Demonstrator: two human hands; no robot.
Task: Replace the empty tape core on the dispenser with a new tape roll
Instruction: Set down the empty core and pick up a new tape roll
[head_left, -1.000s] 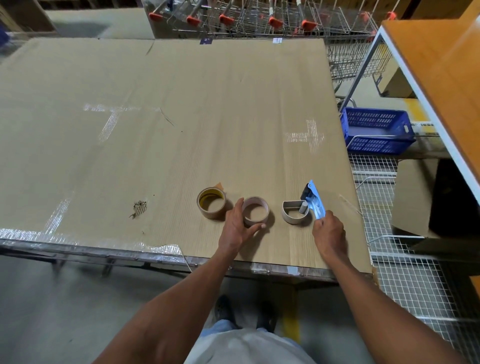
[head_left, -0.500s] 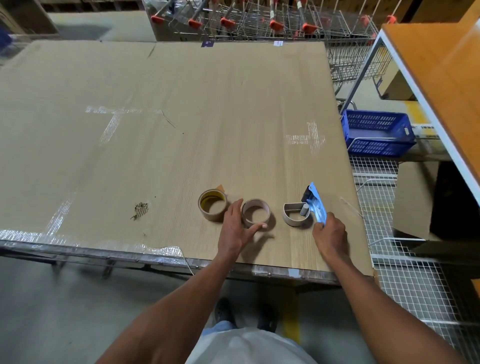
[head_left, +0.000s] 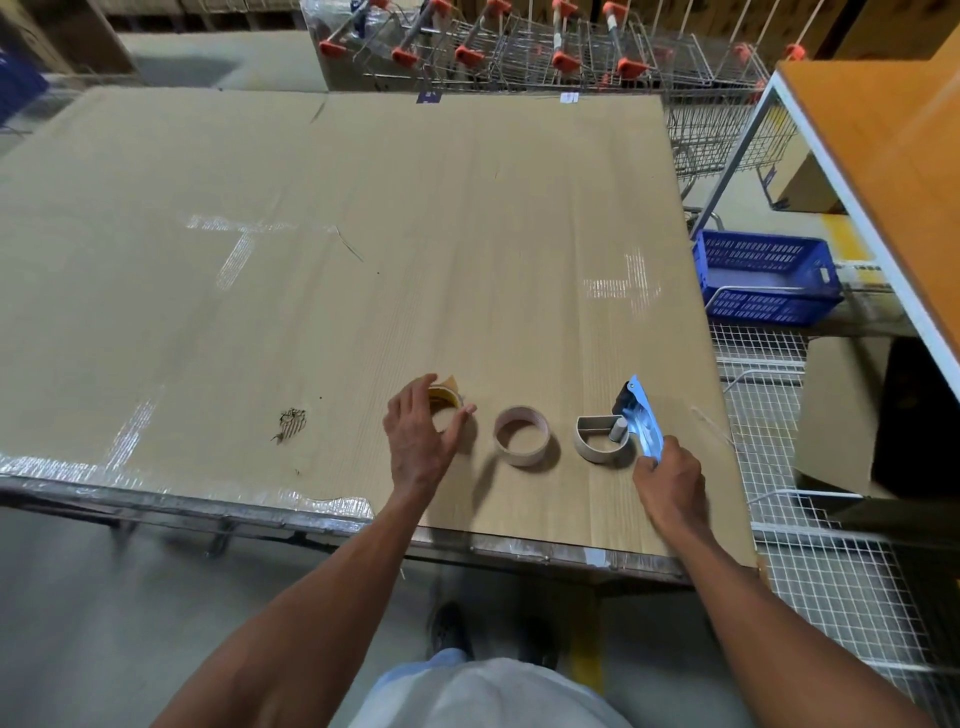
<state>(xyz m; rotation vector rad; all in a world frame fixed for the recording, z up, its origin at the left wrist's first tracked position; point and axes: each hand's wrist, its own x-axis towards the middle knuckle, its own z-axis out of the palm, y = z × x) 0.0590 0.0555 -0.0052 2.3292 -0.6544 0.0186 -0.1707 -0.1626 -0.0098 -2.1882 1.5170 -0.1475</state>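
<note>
Matt corrugated cardboard sheet (head_left: 363, 234) patched with glossy clear tape strips (head_left: 234, 249), matt paperboard empty core (head_left: 521, 435), glossy blue plastic dispenser (head_left: 631, 423), perforated blue plastic crate (head_left: 763, 280), metal wire carts (head_left: 519, 52)

No readable text anywhere. Two small tags at table's (head_left: 363, 208) 12 o'clock edge, a purple one (head_left: 429, 96) and a white one (head_left: 570, 97), carry print too small/blurred to read. Tape rolls, dispenser, crate: no legible marks.

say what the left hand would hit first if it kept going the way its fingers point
Most likely the new tape roll: the open left hand is curled right over it, fingers aimed away from the person. Contact is unclear from this view.
</note>
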